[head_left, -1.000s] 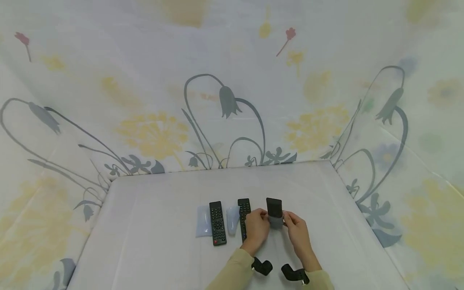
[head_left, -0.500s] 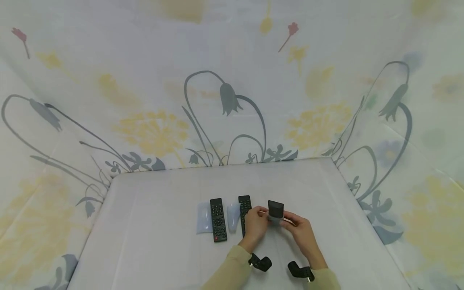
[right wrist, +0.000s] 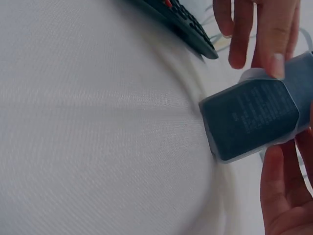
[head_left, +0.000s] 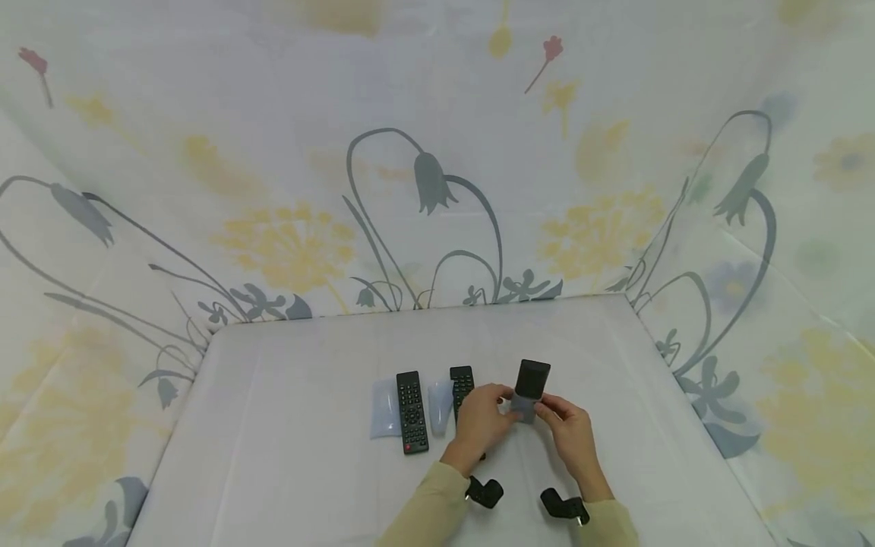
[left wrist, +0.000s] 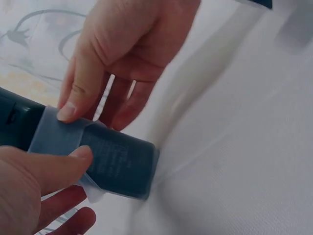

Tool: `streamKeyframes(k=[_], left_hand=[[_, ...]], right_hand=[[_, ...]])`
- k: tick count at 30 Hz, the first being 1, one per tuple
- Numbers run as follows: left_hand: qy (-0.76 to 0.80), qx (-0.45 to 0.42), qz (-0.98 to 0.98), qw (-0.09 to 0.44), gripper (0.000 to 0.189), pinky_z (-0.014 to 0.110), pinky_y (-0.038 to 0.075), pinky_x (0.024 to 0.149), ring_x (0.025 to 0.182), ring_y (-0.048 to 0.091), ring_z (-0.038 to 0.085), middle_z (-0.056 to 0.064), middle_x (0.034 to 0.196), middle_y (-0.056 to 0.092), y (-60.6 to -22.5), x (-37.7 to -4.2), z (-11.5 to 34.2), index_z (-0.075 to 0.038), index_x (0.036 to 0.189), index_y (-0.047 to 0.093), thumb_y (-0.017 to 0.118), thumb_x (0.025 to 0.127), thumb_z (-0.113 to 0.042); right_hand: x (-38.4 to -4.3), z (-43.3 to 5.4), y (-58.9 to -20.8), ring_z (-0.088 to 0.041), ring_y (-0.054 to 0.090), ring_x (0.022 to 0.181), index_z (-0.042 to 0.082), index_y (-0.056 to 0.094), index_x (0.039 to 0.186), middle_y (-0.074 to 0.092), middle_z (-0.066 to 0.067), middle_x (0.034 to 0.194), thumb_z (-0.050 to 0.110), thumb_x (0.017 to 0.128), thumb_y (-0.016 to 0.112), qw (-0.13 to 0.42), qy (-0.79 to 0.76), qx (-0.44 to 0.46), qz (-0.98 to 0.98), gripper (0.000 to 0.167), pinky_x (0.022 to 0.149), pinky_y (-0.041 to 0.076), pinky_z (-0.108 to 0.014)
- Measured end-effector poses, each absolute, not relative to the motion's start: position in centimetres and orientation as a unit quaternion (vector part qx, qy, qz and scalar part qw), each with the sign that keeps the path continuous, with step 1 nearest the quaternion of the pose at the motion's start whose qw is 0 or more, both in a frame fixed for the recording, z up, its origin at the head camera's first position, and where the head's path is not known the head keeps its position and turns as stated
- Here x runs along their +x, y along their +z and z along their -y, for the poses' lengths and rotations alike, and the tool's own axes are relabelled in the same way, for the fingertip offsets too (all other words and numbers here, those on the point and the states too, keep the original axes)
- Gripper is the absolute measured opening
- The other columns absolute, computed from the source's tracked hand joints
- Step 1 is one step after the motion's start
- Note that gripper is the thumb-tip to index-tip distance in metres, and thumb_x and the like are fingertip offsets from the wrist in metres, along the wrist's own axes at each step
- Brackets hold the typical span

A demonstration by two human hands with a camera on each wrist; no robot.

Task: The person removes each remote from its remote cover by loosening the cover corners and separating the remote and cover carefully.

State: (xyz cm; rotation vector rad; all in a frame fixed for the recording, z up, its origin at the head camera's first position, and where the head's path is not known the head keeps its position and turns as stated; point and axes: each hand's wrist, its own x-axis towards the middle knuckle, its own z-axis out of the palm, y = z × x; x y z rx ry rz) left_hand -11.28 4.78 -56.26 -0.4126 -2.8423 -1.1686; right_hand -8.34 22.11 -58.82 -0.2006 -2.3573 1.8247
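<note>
Between both hands stands a dark remote control [head_left: 533, 378], upright and leaning back, its plain back with small print facing me. A translucent bluish plastic sleeve [head_left: 523, 409] wraps its lower part; in the left wrist view the sleeve's edge [left wrist: 43, 128] runs across the remote near its battery cover. My left hand [head_left: 480, 422] pinches the sleeved part from the left, thumb laid over the printed back. From the right, my right hand [head_left: 573, 439] grips the same part, its thumb [left wrist: 67, 111] pressed on the sleeve. The remote's button side is hidden.
Left of the hands lies a remote control [head_left: 462, 384], partly covered by my left hand. Another remote control [head_left: 412, 414] lies buttons up farther left. Two translucent bluish sleeves [head_left: 385, 409] lie beside them on the white table [head_left: 294, 456]. Flower-printed fabric walls [head_left: 437, 235] enclose the table's back and sides.
The held remote tipped lower half a second ago, and now rises again, slightly farther right. My left hand has moved rightward, its thumb now on the sleeve. The remotes on the table stay put.
</note>
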Motion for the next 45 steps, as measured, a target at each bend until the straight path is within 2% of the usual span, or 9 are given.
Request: streamKeyframes(k=[4,7,11,20,27,30,36,45], left_hand=[[-0.384,-0.126,0.914,0.015,0.017,0.023,0.047,0.062,0.072,0.061,0.002,-0.007,0.089,0.073,-56.4,-11.5,-4.8,-0.016,0.097,0.078,0.083,0.082,-0.021],[-0.385,-0.118,0.915,0.021,0.013,0.023,0.047,0.060,0.068,0.061,0.000,-0.010,0.085,0.073,-56.5,-11.6,-4.7,-0.018,0.093,0.078,0.083,0.081,-0.022],[-0.392,-0.104,0.914,0.025,0.012,0.024,0.048,0.062,0.067,0.061,0.000,-0.010,0.084,0.073,-56.8,-11.6,-4.6,-0.019,0.089,0.076,0.083,0.081,-0.024],[-0.397,-0.102,0.912,0.027,0.021,0.024,0.044,0.056,0.059,0.058,-0.001,-0.007,0.077,0.072,-57.0,-11.7,-4.7,-0.021,0.077,0.068,0.088,0.075,-0.023],[-0.373,-0.112,0.920,0.048,0.012,0.021,0.039,0.053,0.059,0.050,0.002,-0.008,0.076,0.070,-57.0,-11.8,-4.8,-0.021,0.079,0.075,0.085,0.078,-0.026],[-0.370,-0.115,0.920,0.050,0.010,0.021,0.037,0.051,0.057,0.046,0.004,-0.005,0.078,0.071,-56.9,-11.8,-4.7,-0.019,0.082,0.075,0.083,0.080,-0.026],[-0.377,-0.128,0.917,0.032,0.010,0.021,0.037,0.051,0.059,0.045,0.004,-0.002,0.083,0.072,-56.6,-11.8,-4.6,-0.018,0.084,0.074,0.081,0.082,-0.024],[-0.390,-0.130,0.911,0.022,0.009,0.020,0.038,0.053,0.059,0.045,0.004,-0.005,0.084,0.072,-56.8,-11.9,-4.5,-0.019,0.081,0.073,0.082,0.082,-0.023]], right_hand=[[-8.3,-22.1,-58.9,-0.011,0.066,0.100,-0.004,0.073,0.109,0.072,-0.017,0.106,-0.001,0.085,0.076,0.098,0.584,-0.047,0.805,0.024,0.082,0.050,-0.017],[-8.3,-22.1,-59.2,-0.013,0.069,0.093,-0.001,0.076,0.102,0.074,-0.014,0.098,-0.003,0.079,0.080,0.128,0.553,-0.044,0.822,0.024,0.076,0.051,-0.015],[-8.1,-22.0,-59.6,-0.008,0.070,0.081,0.002,0.078,0.091,0.075,-0.011,0.091,0.000,0.075,0.084,0.167,0.522,-0.048,0.835,0.018,0.066,0.051,-0.013],[-8.0,-21.9,-60.1,-0.005,0.070,0.076,0.004,0.074,0.079,0.075,-0.011,0.088,-0.008,0.069,0.086,0.231,0.519,-0.013,0.823,0.020,0.065,0.052,-0.013],[-8.3,-21.8,-60.4,-0.020,0.071,0.075,0.004,0.072,0.076,0.074,-0.008,0.084,-0.013,0.062,0.088,0.301,0.447,0.041,0.841,0.027,0.063,0.051,-0.012],[-8.5,-21.7,-60.4,-0.022,0.071,0.074,0.004,0.071,0.076,0.074,-0.008,0.084,-0.012,0.063,0.088,0.299,0.437,0.035,0.847,0.026,0.063,0.050,-0.012],[-8.3,-21.9,-60.3,-0.013,0.069,0.070,0.004,0.074,0.083,0.074,-0.006,0.079,-0.007,0.070,0.086,0.264,0.453,-0.008,0.852,0.021,0.063,0.049,-0.010],[-8.3,-22.4,-60.2,-0.014,0.068,0.070,0.005,0.076,0.084,0.074,-0.004,0.079,-0.003,0.076,0.083,0.240,0.438,-0.004,0.866,0.013,0.064,0.047,-0.010]])
